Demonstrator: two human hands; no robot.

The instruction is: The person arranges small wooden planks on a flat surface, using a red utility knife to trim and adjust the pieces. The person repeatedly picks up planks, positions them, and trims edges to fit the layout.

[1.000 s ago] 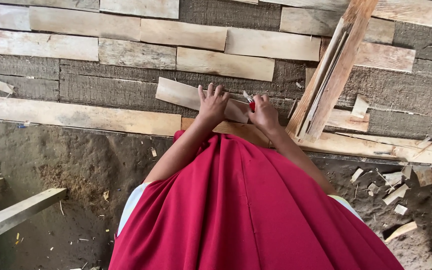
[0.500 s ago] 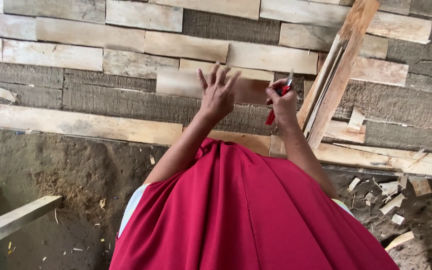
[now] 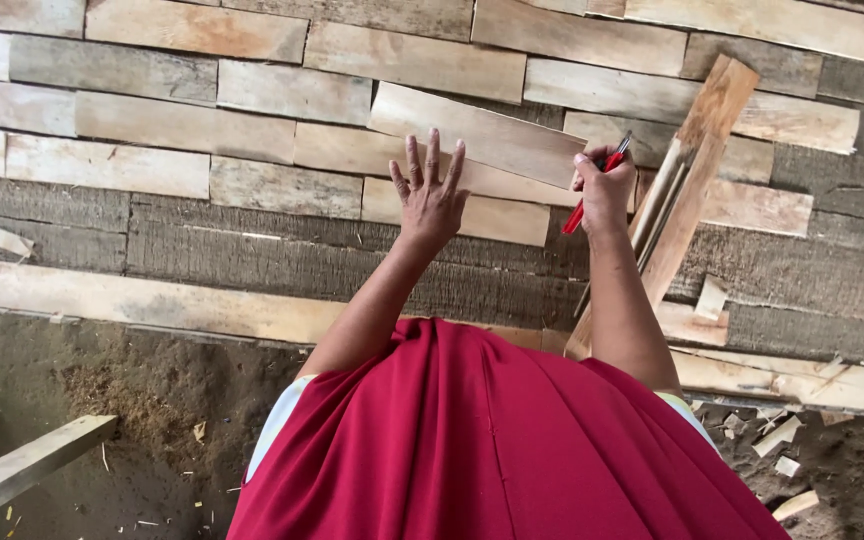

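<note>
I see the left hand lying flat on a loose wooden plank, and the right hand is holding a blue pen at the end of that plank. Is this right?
Not quite: the pen is red, not blue, as the head view shows. The rest holds: the left hand lies flat with spread fingers on the loose wooden plank, and the right hand holds the pen at that plank's end.

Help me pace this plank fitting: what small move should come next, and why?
Probably bring the red pen in the right hand down onto the loose plank. The left hand already presses it flat, tilted across the laid rows.
</note>
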